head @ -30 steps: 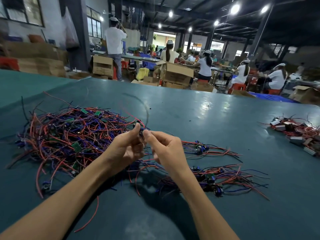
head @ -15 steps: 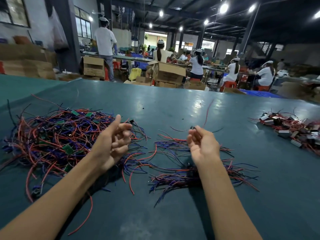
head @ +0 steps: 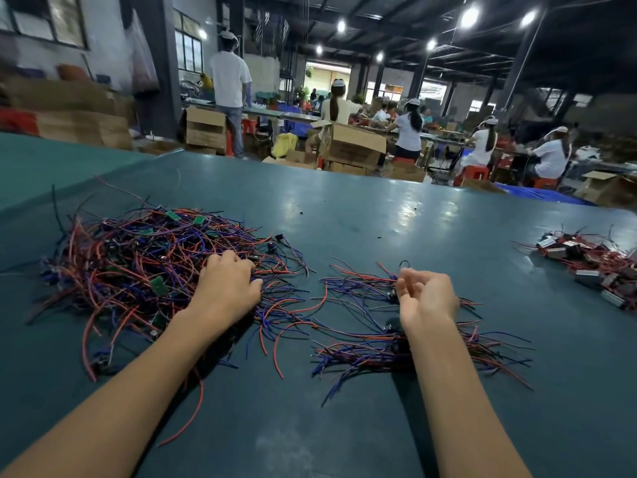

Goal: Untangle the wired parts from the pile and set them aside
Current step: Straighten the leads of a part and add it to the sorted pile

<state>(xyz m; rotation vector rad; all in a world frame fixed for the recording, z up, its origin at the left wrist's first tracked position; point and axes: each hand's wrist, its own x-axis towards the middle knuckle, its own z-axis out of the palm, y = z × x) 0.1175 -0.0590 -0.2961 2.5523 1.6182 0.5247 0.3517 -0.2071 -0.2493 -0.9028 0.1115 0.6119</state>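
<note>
On the left of the teal table (head: 344, 219), the tangled pile of wired parts (head: 138, 267) lies under the left hand (head: 227, 288), whose fingers curl into the wires; whether they grip any cannot be told. Just right, the right hand (head: 427, 301) hovers, fingers loose and holding nothing, over the separated bundle (head: 379, 346).

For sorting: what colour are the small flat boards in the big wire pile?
Small flat boards: green, best in head view.

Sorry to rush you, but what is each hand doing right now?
Left hand: grips wires in the tangled pile.
Right hand: loosely curled, holding nothing.
</note>
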